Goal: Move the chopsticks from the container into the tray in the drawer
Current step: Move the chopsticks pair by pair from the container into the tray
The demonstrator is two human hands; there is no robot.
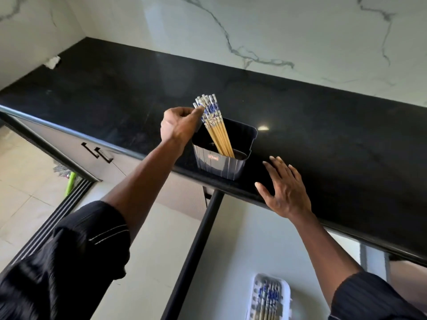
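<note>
Head view: chopsticks lean in a dark box on a shiny black counter.
The left hand [179, 125] pinches one of the wooden chopsticks [213, 122] (blue-and-white tops) in the ribbed plastic container [219, 163]. The right hand [285, 189] rests flat, holding nothing. More sticks lie in the white tray [286, 294].

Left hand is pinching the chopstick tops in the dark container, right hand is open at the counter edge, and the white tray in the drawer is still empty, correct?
Not quite: the head view shows the white tray already holds several chopsticks. The rest stands: left hand at the chopsticks in the container, right hand open.
</note>
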